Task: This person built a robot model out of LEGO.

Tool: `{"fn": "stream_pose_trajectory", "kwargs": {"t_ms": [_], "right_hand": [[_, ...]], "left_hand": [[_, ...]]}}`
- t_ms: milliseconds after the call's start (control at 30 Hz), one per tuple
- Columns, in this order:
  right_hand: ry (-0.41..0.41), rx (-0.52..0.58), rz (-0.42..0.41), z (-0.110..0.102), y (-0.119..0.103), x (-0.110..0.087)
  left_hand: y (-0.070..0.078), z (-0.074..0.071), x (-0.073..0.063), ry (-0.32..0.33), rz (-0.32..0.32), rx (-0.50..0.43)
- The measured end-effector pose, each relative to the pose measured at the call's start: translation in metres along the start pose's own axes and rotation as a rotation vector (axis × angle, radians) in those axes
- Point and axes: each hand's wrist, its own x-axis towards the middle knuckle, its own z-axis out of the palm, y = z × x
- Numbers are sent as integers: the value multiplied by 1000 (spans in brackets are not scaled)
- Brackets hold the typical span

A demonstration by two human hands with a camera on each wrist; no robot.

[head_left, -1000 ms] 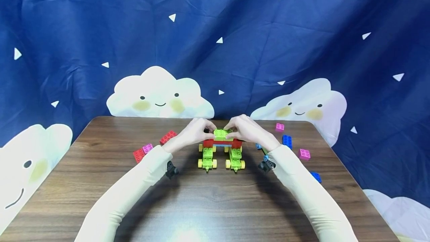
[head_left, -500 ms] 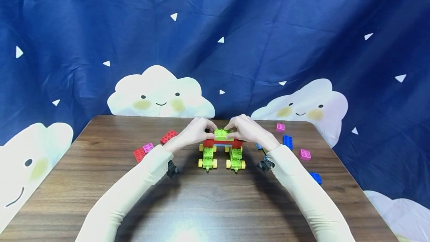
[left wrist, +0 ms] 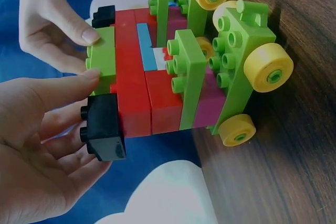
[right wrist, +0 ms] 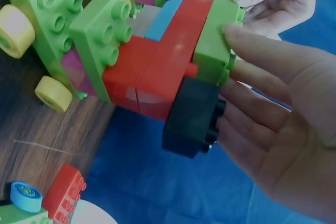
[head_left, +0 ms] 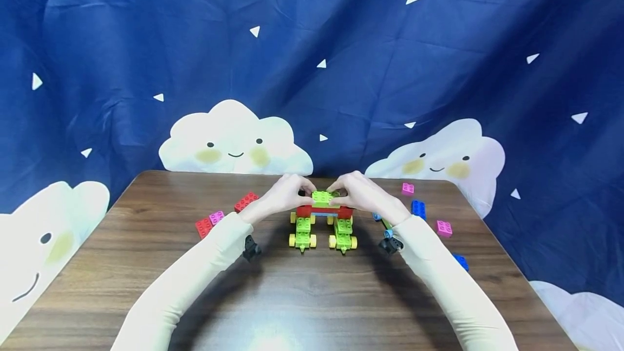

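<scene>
A toy-brick model stands mid-table on two green wheeled bases [head_left: 303, 239] with yellow wheels. Red bricks [left wrist: 134, 72] bridge the two sides, with a light-blue brick [right wrist: 168, 12] beneath the span. On top sits a lime-green brick [head_left: 322, 197]. My left hand [head_left: 286, 195] pinches its left end, thumb on the near side; my right hand [head_left: 361, 195] grips its right end the same way. Black bricks [left wrist: 106, 126] sit at both ends of the top, right beside my fingers. Some fingertips behind the green brick are hidden.
Red bricks [head_left: 246, 201] and a pink brick [head_left: 216, 217] lie on the left. Blue bricks [head_left: 418, 209] and pink bricks [head_left: 444, 228] are scattered on the right. A green piece with blue wheels [head_left: 388, 226] lies partly behind my right wrist. A blue curtain hangs behind the table.
The head view has tilted up slightly. Both hands keep their hold on the green brick, and the model stays where it was.
</scene>
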Motion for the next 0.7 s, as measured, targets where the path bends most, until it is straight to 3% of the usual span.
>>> {"fn": "stream_pose_trajectory", "kwargs": {"t_ms": [200, 433, 700], "right_hand": [[-25, 15, 21, -5, 6, -8], [46, 33, 5, 3, 11, -11], [72, 56, 33, 3, 10, -12]], "left_hand": [[-1, 1, 0, 1, 0, 5], [-2, 2, 1, 8, -2, -5], [-1, 2, 1, 13, -6, 3]]}}
